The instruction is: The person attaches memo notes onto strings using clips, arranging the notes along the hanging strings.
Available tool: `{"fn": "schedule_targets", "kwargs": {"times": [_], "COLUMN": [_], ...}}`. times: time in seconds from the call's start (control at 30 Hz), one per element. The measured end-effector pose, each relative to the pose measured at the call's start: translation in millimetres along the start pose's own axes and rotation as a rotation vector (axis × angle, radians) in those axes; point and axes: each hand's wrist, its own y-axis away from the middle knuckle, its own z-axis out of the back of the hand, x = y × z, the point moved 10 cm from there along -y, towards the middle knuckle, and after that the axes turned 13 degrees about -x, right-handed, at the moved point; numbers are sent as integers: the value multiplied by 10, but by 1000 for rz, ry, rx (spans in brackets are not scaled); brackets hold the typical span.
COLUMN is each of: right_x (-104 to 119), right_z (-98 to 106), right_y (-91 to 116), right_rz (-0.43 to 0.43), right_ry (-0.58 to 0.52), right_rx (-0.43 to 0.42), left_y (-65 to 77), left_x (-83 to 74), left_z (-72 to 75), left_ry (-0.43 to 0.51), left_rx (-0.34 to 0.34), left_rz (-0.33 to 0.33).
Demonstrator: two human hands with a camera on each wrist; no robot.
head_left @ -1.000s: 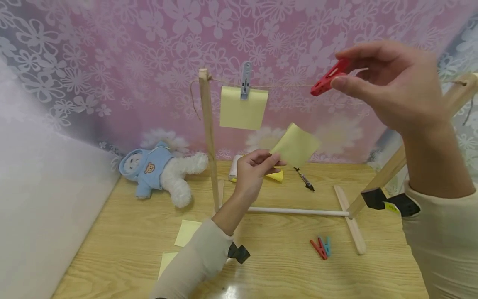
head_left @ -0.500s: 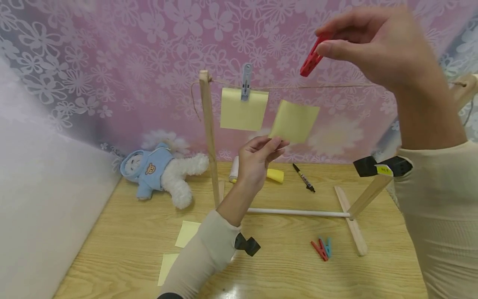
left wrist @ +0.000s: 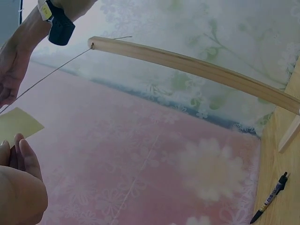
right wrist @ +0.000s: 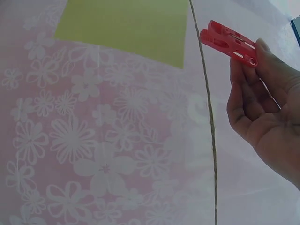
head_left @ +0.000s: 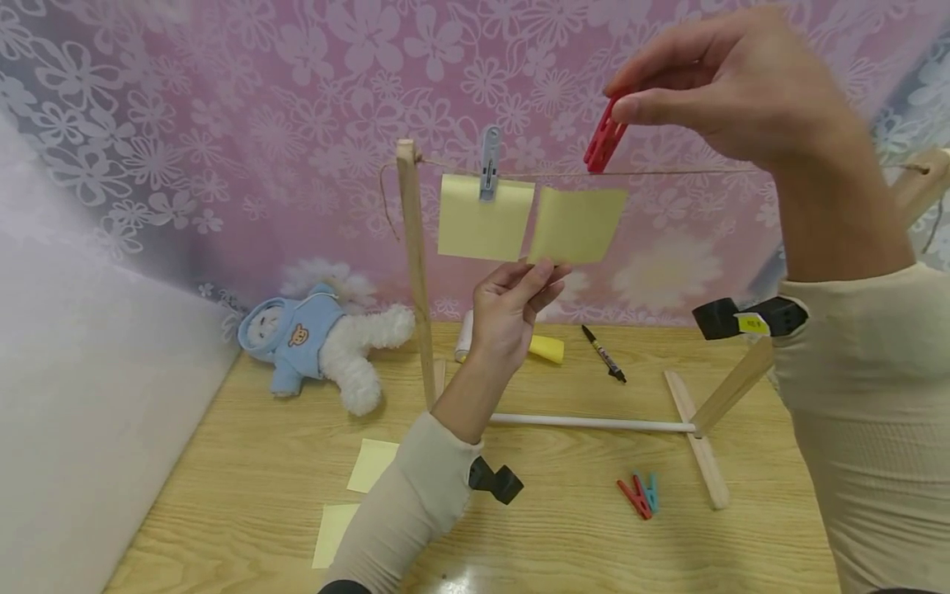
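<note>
My left hand (head_left: pixel 512 313) pinches a yellow sticky note (head_left: pixel 579 224) by its lower left corner, holding it just below the string (head_left: pixel 683 172). Above the string, my right hand (head_left: pixel 735 91) pinches a red clothespin (head_left: pixel 605 140) by its upper end, its tip pointing down at the string. In the right wrist view the clothespin (right wrist: pixel 229 44) has its tip close to the string (right wrist: pixel 209 103); I cannot tell whether they touch. Left of the held note hangs another sticky note (head_left: pixel 484 223), fixed to the string by a grey clothespin (head_left: pixel 489 165).
The string runs between two wooden posts (head_left: pixel 416 272) joined by a white rod (head_left: pixel 594 422). On the table (head_left: pixel 564 528) lie a red clothespin (head_left: pixel 634 498) and a blue clothespin (head_left: pixel 651 492), two sticky notes (head_left: pixel 373 464), a marker (head_left: pixel 604 353), a yellow object (head_left: pixel 547 349) and a plush toy (head_left: pixel 319 342).
My left hand has raised the sticky note toward the string and turned it more level. The right hand has moved left with the red clothespin, first up, then down toward the string.
</note>
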Motion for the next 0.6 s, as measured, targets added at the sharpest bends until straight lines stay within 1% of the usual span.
{"fn": "schedule_targets", "kwargs": {"times": [0.07, 0.3, 0.47, 0.6], "right_x": [7, -62, -61, -87], "right_z": [-12, -31, -62, -51], "right_y": [2, 16, 22, 22], "right_rz": [17, -12, -1, -30], "right_ry": [10, 42, 52, 74], "right_rx": [6, -3, 4, 6], "left_y": [-4, -10, -17, -20], "left_x": [-2, 10, 17, 16], "left_z": [-1, -3, 6, -1], "left_ry": [6, 15, 19, 18], "left_rx": [-3, -3, -14, -19], "left_rz": [1, 8, 14, 12]}}
